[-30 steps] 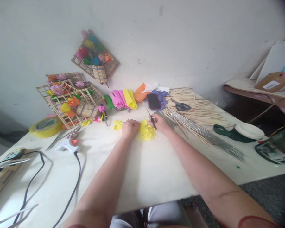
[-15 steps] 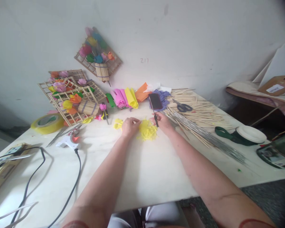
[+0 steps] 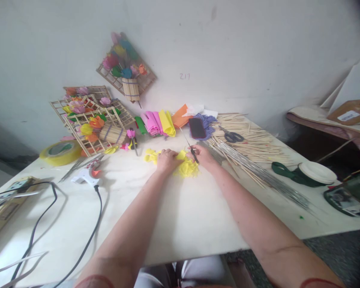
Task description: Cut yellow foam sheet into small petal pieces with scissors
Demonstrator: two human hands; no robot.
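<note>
My left hand [image 3: 167,160] rests closed on a pile of yellow cut paper [image 3: 186,168] in the middle of the white table [image 3: 180,216], pinching a yellow piece. My right hand [image 3: 204,155] is closed on a thin black-handled tool with a long metal tip [image 3: 189,145], which looks like small scissors and points up and left over the paper. More yellow scraps [image 3: 151,156] lie just left of my left hand.
Rolled pink, yellow, green and orange sheets [image 3: 159,122], a phone [image 3: 197,128], scissors [image 3: 231,136], wooden sticks [image 3: 252,140] and metal wires [image 3: 264,176] lie behind and right. Stick frames with paper flowers [image 3: 93,124], yellow tape [image 3: 60,152] and a glue gun [image 3: 88,176] sit left.
Both hands stayed at the yellow pile with small shifts; the tool's tip swung from pointing up to pointing up and left. The camera view drifted slightly.
</note>
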